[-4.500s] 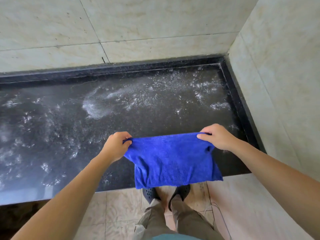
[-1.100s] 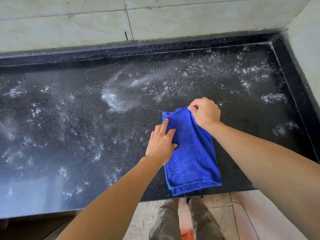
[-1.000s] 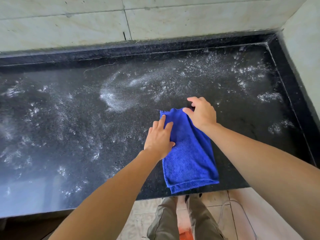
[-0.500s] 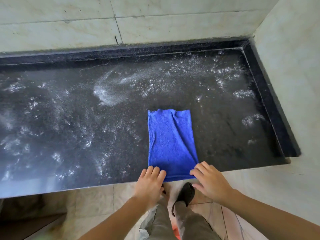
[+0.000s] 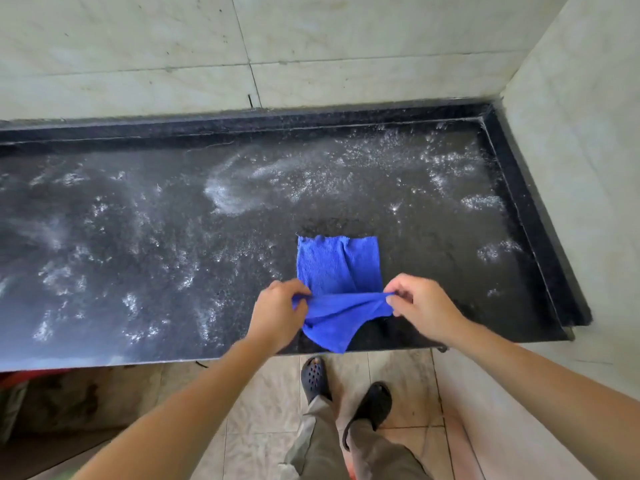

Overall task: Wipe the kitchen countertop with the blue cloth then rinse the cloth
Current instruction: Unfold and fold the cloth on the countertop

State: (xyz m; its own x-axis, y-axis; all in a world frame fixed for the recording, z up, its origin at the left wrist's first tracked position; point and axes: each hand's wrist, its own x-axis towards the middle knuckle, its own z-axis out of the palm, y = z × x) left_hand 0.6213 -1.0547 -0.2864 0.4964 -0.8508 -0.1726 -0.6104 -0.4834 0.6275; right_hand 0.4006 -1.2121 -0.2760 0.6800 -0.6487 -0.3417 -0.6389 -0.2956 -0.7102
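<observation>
- Nearest, the person's dark clogs (image 5: 313, 375) stand on the tiled floor (image 5: 263, 403), just in front of the table's front edge.
- The left hand (image 5: 277, 315) and the right hand (image 5: 424, 306) each pinch one near corner of the blue cloth (image 5: 337, 261) between thumb and curled fingers; neither has anything else in it.
- The cloth's near part is lifted and stretched between the hands, with a loose flap sagging toward the front edge. Its far part lies flat on the table (image 5: 138, 271), right of the middle.
- The step looks like folding the cloth into a pad: carry both corners level, lay them on the far corners, then press the fold flat so it does not bunch.
- Beyond, white residue (image 5: 225, 199) covers most of the dark surface, thickest in a patch behind and left of the cloth, and speckles up to the raised back rim (image 5: 311, 124). Wiping seems barely begun, so overlapping strokes from rim to front would suit.
</observation>
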